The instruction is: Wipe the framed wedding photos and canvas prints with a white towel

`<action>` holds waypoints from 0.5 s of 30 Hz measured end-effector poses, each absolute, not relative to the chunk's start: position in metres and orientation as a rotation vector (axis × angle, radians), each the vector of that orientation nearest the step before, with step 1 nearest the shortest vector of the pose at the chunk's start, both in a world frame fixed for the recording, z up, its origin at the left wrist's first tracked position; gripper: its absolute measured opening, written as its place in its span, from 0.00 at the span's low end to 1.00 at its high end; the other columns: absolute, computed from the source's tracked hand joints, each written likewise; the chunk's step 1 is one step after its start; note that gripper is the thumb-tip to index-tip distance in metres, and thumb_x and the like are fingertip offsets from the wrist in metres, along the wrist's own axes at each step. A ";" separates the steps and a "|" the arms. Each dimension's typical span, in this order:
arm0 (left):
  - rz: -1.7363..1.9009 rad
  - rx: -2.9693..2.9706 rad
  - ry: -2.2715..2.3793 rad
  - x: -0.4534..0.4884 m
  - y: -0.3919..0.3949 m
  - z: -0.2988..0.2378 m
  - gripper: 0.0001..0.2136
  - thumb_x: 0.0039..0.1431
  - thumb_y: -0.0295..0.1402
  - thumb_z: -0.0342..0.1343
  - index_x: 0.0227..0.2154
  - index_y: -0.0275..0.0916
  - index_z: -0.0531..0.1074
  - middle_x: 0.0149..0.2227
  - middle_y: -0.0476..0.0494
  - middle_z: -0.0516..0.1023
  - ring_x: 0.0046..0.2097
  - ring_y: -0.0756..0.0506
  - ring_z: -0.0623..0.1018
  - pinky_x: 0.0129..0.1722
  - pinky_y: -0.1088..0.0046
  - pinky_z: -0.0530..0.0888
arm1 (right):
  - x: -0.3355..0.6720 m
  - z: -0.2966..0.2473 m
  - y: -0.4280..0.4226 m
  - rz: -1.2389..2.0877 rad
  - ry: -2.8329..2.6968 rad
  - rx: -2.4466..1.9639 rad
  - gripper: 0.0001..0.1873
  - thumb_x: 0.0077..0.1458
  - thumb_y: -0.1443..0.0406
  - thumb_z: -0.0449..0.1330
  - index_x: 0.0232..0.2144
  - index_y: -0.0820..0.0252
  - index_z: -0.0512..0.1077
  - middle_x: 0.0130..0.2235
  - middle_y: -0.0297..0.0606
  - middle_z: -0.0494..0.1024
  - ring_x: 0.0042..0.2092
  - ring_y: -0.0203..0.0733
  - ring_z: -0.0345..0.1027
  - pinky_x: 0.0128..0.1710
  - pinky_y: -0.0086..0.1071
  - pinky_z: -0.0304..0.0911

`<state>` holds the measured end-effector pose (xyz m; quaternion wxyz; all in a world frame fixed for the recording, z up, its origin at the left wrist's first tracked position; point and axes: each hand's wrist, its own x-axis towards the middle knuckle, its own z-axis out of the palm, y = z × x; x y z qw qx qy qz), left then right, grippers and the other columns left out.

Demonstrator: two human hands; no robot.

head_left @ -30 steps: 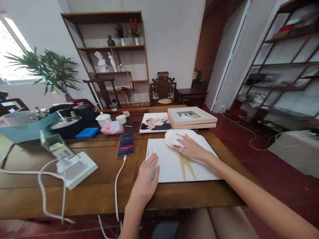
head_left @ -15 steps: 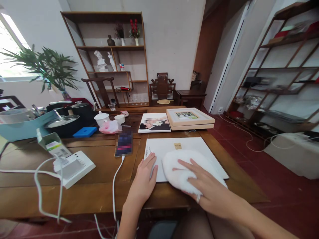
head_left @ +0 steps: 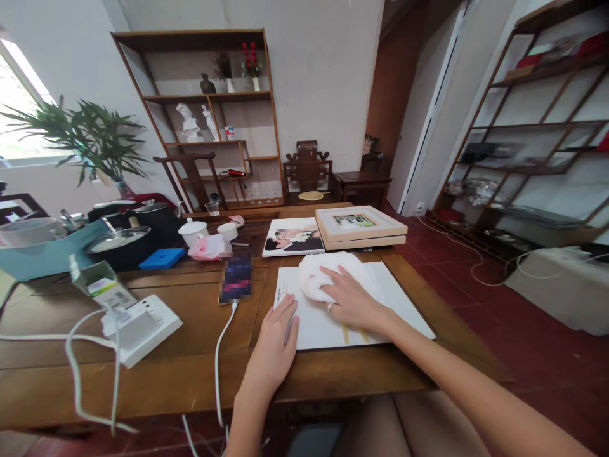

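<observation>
A flat white board lies near the front edge of the wooden table, with a small label at its left and yellowish strips showing near its front edge. My left hand rests on the board's left side, fingers stretched out and holding nothing. Under my right hand is a fluffy white cloth, gripped and pressed onto the far part of the board. A ring sits on one finger of that hand. The cloth covers part of the board's far edge.
Behind the board are a photo print and stacked wooden picture frames. A phone on a white cable lies to the left. Farther left are an opened white box, a blue block and a pan.
My right hand has pushed the cloth away from me and slightly left across the board. The yellowish strips near the front edge are now uncovered. My left hand has stayed in place.
</observation>
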<state>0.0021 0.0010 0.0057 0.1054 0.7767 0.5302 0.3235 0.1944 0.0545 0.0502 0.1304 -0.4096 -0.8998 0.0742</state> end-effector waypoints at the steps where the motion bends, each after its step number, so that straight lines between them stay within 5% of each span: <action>1: 0.952 2.290 1.559 0.002 0.001 0.006 0.16 0.62 0.31 0.43 0.51 0.35 0.67 0.56 0.35 0.67 0.59 0.42 0.65 0.58 0.55 0.62 | 0.195 0.051 0.043 0.227 -2.642 -1.150 0.20 0.46 0.73 0.52 0.43 0.63 0.71 0.56 0.48 0.66 0.63 0.49 0.42 0.60 0.52 0.34; 7: 0.943 2.303 1.532 0.002 0.002 0.007 0.16 0.62 0.30 0.42 0.51 0.36 0.66 0.56 0.36 0.67 0.59 0.42 0.64 0.58 0.55 0.62 | 0.210 0.058 -0.024 0.338 -2.734 -1.003 0.19 0.40 0.75 0.51 0.36 0.58 0.72 0.59 0.39 0.62 0.64 0.49 0.36 0.61 0.53 0.31; 15: 0.986 2.263 1.552 0.002 0.002 0.006 0.16 0.62 0.31 0.43 0.50 0.35 0.68 0.55 0.35 0.68 0.58 0.41 0.66 0.58 0.56 0.62 | 0.215 0.053 0.016 0.245 -2.633 -1.160 0.15 0.52 0.70 0.50 0.41 0.63 0.71 0.55 0.51 0.66 0.62 0.46 0.45 0.61 0.48 0.39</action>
